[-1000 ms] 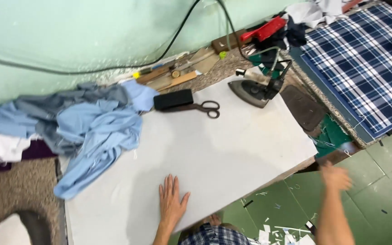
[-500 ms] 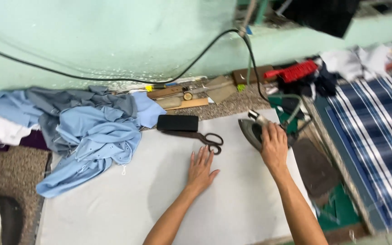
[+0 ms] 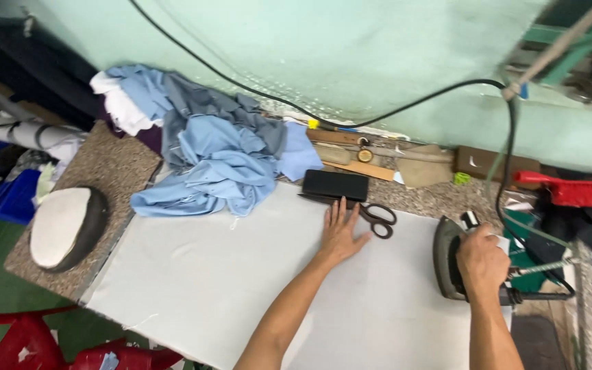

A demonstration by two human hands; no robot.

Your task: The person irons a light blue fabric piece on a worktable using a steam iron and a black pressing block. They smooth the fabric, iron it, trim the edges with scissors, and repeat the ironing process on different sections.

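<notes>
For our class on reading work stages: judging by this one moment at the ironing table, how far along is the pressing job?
Done: the white cloth lies spread flat over the table. In hand: the right hand grips the iron at the cloth's right edge, while the left hand presses flat on the cloth beside the scissors. Left: the iron sits at the edge with the whole cloth ahead of it, and the crumpled blue garments lie heaped, untouched.

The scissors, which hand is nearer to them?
Left. The left hand lies flat just beside the scissors; the right hand grips the iron, farther right.
</notes>
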